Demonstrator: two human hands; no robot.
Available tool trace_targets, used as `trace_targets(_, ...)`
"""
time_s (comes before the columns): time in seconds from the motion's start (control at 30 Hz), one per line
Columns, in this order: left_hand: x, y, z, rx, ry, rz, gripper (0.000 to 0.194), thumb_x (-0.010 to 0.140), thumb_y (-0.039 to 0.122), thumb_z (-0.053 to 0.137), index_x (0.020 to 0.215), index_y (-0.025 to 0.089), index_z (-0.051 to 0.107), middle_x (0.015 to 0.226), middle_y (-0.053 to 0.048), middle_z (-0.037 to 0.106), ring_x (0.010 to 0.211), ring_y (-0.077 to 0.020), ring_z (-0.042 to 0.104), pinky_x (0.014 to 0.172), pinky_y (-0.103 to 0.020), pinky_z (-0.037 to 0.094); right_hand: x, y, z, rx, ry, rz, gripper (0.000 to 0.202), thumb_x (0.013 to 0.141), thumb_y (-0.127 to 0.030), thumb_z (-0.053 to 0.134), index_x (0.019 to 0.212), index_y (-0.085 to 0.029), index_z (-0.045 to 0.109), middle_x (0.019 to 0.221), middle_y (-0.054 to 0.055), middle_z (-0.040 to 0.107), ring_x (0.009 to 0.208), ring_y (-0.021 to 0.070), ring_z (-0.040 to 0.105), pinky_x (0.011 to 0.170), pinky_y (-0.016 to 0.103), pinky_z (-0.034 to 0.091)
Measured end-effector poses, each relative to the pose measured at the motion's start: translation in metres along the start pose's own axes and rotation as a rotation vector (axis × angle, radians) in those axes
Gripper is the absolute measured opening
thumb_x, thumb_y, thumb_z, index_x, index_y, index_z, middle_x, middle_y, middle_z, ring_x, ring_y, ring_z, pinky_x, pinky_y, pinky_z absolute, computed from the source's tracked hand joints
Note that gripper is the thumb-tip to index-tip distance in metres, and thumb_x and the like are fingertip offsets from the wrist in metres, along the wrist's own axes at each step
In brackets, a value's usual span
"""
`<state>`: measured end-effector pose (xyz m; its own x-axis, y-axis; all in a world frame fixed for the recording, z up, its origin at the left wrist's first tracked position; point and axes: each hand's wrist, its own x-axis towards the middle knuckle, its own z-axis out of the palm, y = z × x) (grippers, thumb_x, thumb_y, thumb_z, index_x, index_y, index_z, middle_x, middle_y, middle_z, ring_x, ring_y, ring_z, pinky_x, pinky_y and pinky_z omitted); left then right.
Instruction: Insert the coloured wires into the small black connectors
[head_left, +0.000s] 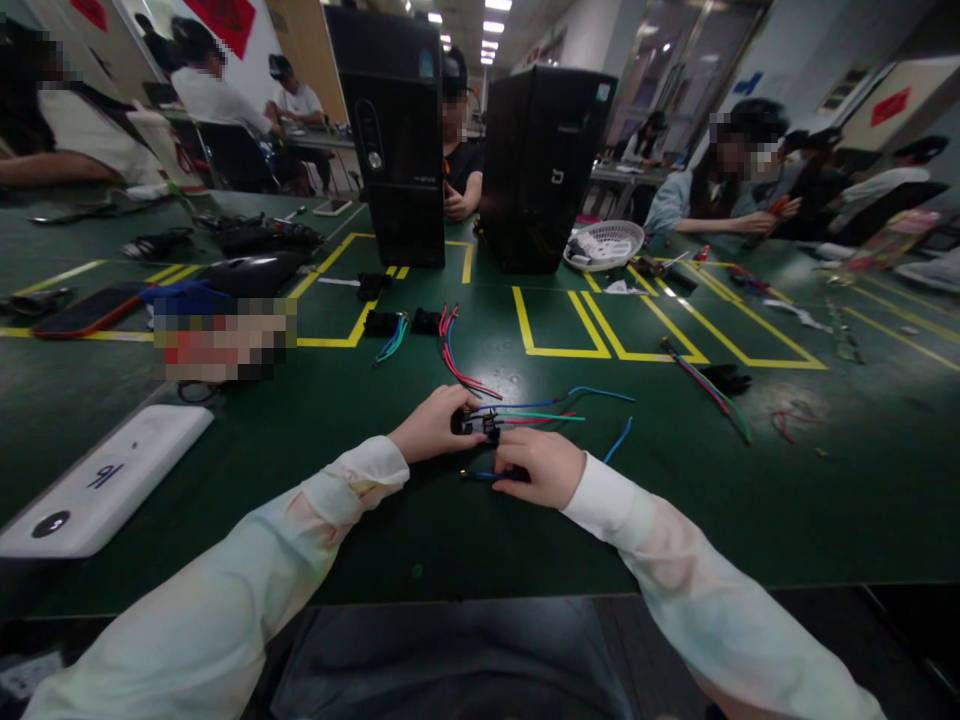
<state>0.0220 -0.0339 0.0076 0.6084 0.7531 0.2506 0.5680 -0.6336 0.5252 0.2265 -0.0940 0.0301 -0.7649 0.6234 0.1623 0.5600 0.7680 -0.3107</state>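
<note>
My left hand [439, 425] is closed around a small black connector [491, 435], gripping it between thumb and fingers. From its far side, blue, red and green wires [555, 415] stretch to the right. My right hand [544, 468] is curled beside the connector, its index finger close against it. Between its thumb and fingers runs a blue wire [480, 476] with a small metal tip pointing left. The other end of that wire comes out beyond the hand. My fingers partly hide the connector.
Black connectors with green-blue wires [391, 338] and red wires [454, 350] lie ahead. Another wire bundle [712, 390] is at right. Two black computer towers [405, 140] stand behind yellow tape. A white power bank [112, 480] lies left; a white basket [607, 245] sits farther back. People sit around.
</note>
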Motion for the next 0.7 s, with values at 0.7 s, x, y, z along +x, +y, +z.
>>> trace_targets(0.7, 0.0, 0.004, -0.002, 0.053, -0.109, 0.099, 0.037, 0.067, 0.049, 0.065, 0.085, 0.018, 0.057, 0.087, -0.003, 0.058, 0.082, -0.02, 0.05, 0.072, -0.03, 0.038, 0.004, 0.047, -0.007, 0.141, 0.234, 0.126, 0.012, 0.081, -0.014, 0.053, 0.086, -0.013, 0.064, 0.071, 0.003, 0.057, 0.068, 0.0122, 0.054, 0.066, 0.024, 0.042)
